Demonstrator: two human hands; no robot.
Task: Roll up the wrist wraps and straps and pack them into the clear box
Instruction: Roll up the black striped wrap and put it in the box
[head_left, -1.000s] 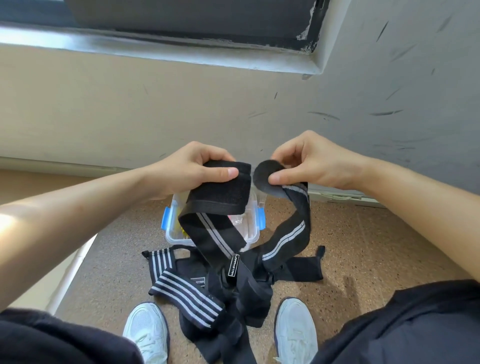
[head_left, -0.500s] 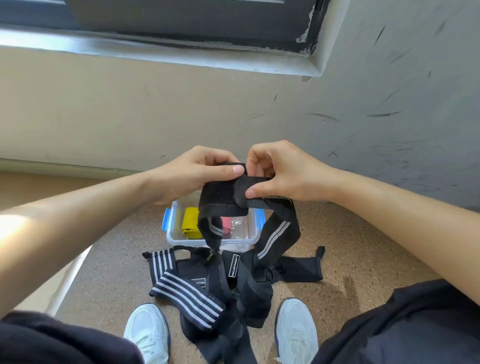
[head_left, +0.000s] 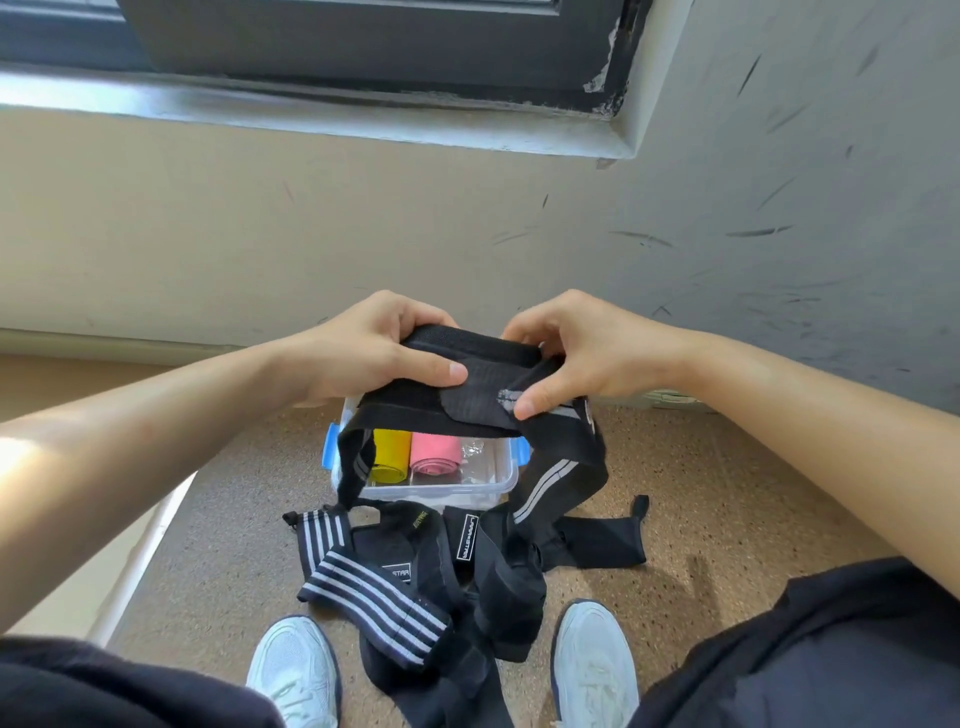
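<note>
now left hand (head_left: 363, 353) and right hand (head_left: 589, 351) grip the wrap (head_left: 480, 378) wider apart.

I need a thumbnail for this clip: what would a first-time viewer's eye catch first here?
Centre frame, the left hand and right hand grip a black wrist wrap between them, its striped tail hanging down. Below sits the clear box holding a yellow roll and a pink roll, with a tangled pile of black straps on the floor before two white shoes.
</note>
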